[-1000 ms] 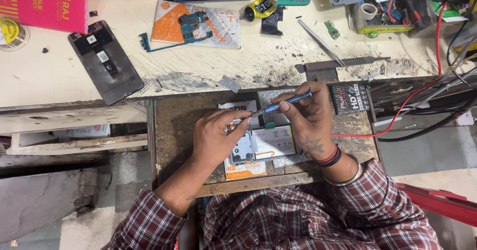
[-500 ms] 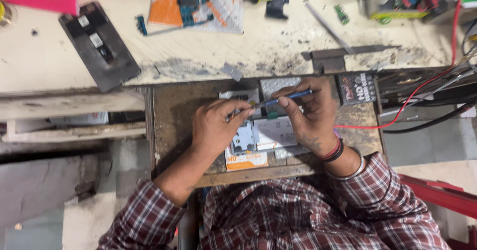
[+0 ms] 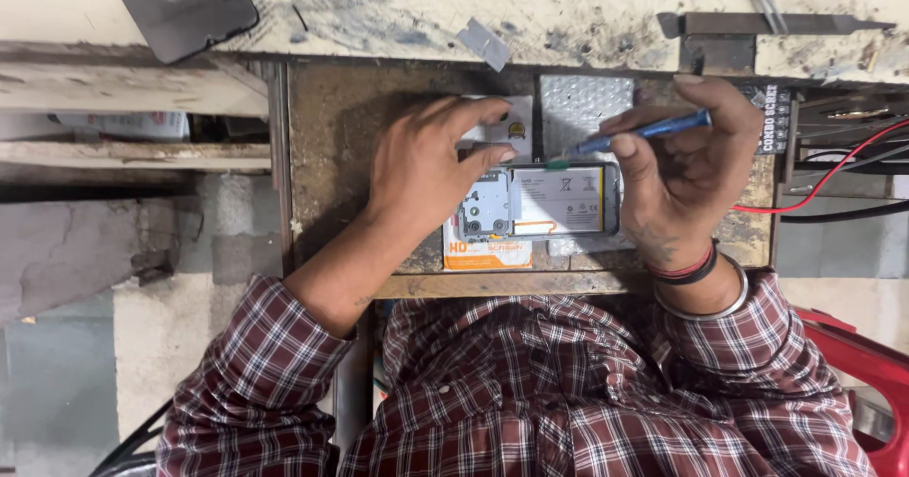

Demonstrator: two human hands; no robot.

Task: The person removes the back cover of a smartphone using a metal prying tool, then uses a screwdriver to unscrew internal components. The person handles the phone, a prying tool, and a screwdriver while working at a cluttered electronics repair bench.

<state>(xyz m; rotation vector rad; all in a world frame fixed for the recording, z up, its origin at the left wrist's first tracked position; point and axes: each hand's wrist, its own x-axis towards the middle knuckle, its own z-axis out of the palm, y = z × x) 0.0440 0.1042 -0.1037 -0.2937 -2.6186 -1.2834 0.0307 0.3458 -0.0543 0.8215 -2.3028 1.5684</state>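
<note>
Camera has dropped closer since half a second back: the bench top with its clutter has mostly slid out past the top edge, while both hands stay over the opened phone (image 3: 535,202) as before. Phone lies back-off, battery and board showing, at the middle of the pull-out wooden shelf (image 3: 331,145), on top of a white-and-orange box (image 3: 485,252) near the shelf's front edge. Left hand (image 3: 421,169) rests flat on the phone's left end, fingers spread and pressing down, fingertips reaching toward the top edge of the phone. Right hand (image 3: 686,164) pinches a blue screwdriver (image 3: 644,133) between thumb and fingers, tool tilted, tip down at the phone's upper edge by a small green bit. Bubble-wrap pad (image 3: 585,108) lies just behind the phone. Red wire (image 3: 833,169) runs off at the shelf's right edge. Dark phone panel (image 3: 185,3) sits on the bench top, upper left corner.
</note>
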